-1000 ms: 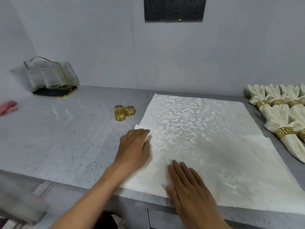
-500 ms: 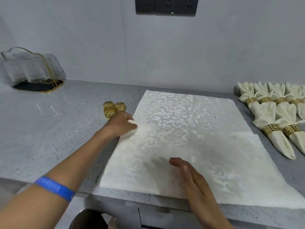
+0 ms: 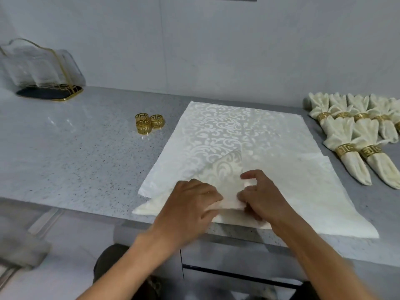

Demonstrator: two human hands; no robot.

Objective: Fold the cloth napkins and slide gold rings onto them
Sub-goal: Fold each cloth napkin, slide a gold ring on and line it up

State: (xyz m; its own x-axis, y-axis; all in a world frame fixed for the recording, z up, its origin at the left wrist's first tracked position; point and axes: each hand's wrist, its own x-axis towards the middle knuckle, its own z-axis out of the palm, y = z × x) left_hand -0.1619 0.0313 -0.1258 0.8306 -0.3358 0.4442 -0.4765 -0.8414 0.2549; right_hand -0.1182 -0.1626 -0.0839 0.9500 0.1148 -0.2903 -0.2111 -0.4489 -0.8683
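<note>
**First fold going in at the near corner**

I have both hands at the near edge of the bench, working on the damask napkin that lies spread flat in front of me. My left hand has its fingers curled over the near-left corner, which is turned up and over toward the middle so the paler underside shows as a triangular flap. My right hand pinches the cloth just beside it, thumb and forefinger bent round a small ridge of fabric; I judge that it holds the flap's edge in place while the left hand sets the crease. A second layer of cloth shows under the napkin at its right and near edges (I cannot tell whether it is another napkin or part of the same one).

The three loose gold rings sit clustered on the bench to the far left of the napkin, apart from it and, I think, within easy reach of the left hand once the folding is done. To the far right lie the finished napkins, each gathered through a ring and fanned at the top, laid in overlapping rows out of the working area. A clear napkin holder with gold trim stands at the far left against the wall.

By my reckoning this napkin is at its first fold, with the ring still to come.
</note>
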